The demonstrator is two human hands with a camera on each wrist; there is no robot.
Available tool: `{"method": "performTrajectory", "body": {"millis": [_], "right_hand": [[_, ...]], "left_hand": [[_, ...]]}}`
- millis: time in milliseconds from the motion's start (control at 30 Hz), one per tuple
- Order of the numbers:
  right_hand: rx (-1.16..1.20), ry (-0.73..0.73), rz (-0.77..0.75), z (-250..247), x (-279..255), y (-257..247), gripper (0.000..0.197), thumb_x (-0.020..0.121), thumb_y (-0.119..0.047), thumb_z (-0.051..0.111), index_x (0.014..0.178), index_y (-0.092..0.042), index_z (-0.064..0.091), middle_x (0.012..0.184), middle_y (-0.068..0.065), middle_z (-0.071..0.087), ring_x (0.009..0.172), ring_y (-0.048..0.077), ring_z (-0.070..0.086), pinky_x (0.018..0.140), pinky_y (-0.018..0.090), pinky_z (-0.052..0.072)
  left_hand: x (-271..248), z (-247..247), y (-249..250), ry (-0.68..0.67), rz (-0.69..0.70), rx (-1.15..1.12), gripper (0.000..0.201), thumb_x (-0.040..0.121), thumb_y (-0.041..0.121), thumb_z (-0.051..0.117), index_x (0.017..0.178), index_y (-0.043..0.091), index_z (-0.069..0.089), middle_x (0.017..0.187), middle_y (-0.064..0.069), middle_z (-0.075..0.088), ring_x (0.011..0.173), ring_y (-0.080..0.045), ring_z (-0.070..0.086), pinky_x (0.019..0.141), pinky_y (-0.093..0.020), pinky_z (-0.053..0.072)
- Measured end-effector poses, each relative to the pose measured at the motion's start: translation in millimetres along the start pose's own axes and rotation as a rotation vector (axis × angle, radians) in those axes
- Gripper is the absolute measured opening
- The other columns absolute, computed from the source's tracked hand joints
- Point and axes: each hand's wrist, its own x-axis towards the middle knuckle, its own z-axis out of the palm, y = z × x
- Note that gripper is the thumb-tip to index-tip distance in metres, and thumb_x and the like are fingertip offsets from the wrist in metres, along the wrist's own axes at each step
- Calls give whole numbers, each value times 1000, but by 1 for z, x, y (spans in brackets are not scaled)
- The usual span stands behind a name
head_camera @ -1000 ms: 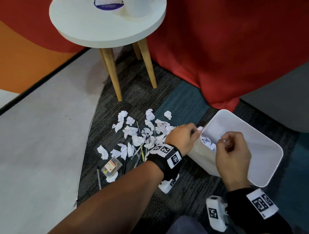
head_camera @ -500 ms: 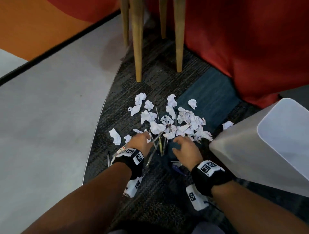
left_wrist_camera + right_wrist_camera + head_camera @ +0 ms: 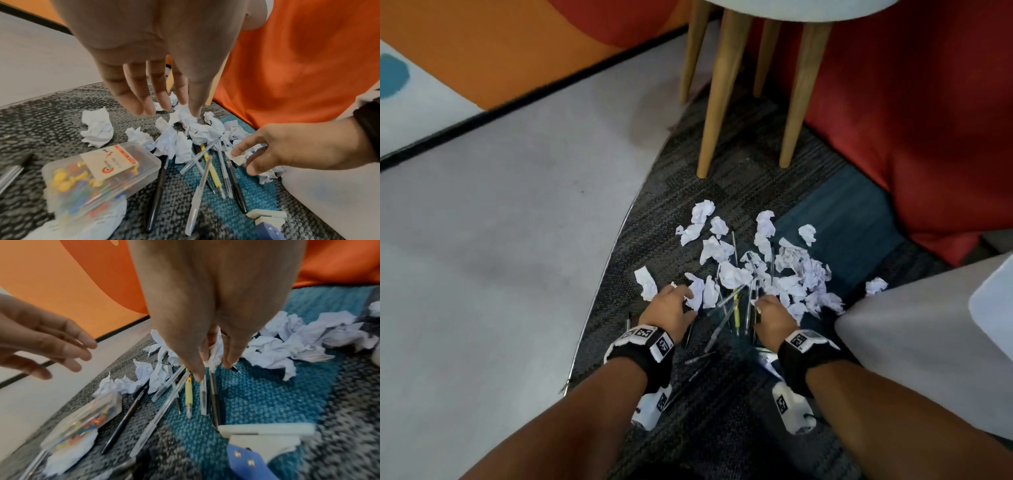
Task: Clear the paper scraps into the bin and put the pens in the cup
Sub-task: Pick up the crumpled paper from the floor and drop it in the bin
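Note:
Crumpled white paper scraps lie in a pile on the dark carpet, with several pens at the pile's near edge. My left hand hovers over the left scraps, fingers straight and spread, holding nothing. My right hand reaches into the pile's near right side and pinches one paper scrap between thumb and index finger. The white bin lies tilted on the carpet just right of my right hand. No cup shows in any view.
A clear box of coloured push pins sits under my left wrist, and white eraser pieces with a blue object under the right. Wooden table legs stand behind the pile, red fabric to the right, smooth grey floor to the left.
Both hands left the bin's mouth and came down to the pile on the carpet. The right hand has taken hold of a scrap; the left has spread over the scraps.

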Motion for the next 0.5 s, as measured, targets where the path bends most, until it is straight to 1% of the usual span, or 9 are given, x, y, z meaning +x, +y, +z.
{"method": "performTrajectory", "body": {"millis": [100, 167, 200, 267, 300, 333, 400, 467, 500], "right_hand": [[120, 71, -16, -4, -30, 1, 35, 86, 4, 56, 116, -11, 65, 124, 4, 51, 107, 23, 58, 100, 24, 42], [187, 124, -73, -10, -54, 2, 33, 85, 4, 56, 106, -19, 67, 112, -1, 52, 92, 20, 59, 87, 26, 48], [211, 139, -99, -13, -66, 3, 35, 85, 4, 57, 104, -24, 65, 110, -3, 53, 88, 18, 59, 81, 26, 49], [242, 153, -137, -23, -89, 6, 38, 87, 2, 58, 107, -30, 60, 112, -7, 54, 88, 13, 59, 79, 22, 48], [252, 160, -145, -29, -99, 10, 39, 88, -1, 59, 111, -32, 59, 114, -9, 54, 92, 10, 59, 82, 21, 46], [266, 172, -147, -36, -107, 12, 41, 89, -4, 60, 114, -36, 57, 117, -13, 55, 95, 7, 59, 84, 20, 46], [322, 226, -127, -51, -120, 19, 47, 88, -9, 64, 114, -47, 54, 114, -23, 60, 93, -4, 60, 82, 14, 47], [418, 302, -69, -62, -130, 25, 50, 85, -8, 71, 112, -47, 55, 87, -24, 65, 78, -8, 60, 72, 3, 43], [475, 324, -28, -66, -133, 28, 48, 83, -10, 74, 112, -44, 57, 79, -20, 64, 73, -6, 60, 69, 2, 42]], "left_hand": [[5, -1, 7, -28, 62, 56, 34, 90, 26, 59, 122, 23, 51, 122, -4, 47, 111, -27, 53, 95, -36, 45], [17, 4, 10, -65, 106, 134, 43, 90, 17, 56, 131, 25, 45, 134, -6, 39, 120, -31, 45, 100, -41, 42], [23, 5, 11, -93, 129, 191, 53, 89, 11, 55, 137, 26, 40, 144, -7, 31, 127, -34, 37, 104, -43, 40], [38, 5, 16, -195, 149, 303, 80, 84, -4, 57, 147, 31, 25, 159, -4, 4, 143, -37, 14, 111, -45, 34], [44, 5, 20, -256, 141, 344, 90, 81, -10, 56, 150, 33, 17, 160, -2, -7, 146, -37, 3, 113, -45, 31], [52, 4, 24, -294, 134, 373, 95, 80, -12, 55, 151, 34, 13, 160, 0, -11, 146, -38, -3, 114, -46, 30], [66, 4, 28, -315, 105, 407, 89, 82, -10, 52, 151, 34, 15, 161, -3, -4, 145, -43, 5, 114, -48, 30], [75, 6, 32, -316, 69, 406, 69, 86, -3, 48, 146, 27, 30, 158, -10, 14, 140, -43, 23, 112, -48, 32], [76, 6, 35, -315, 74, 416, 58, 88, 0, 47, 141, 21, 39, 154, -13, 25, 136, -41, 32, 111, -47, 34]]}}
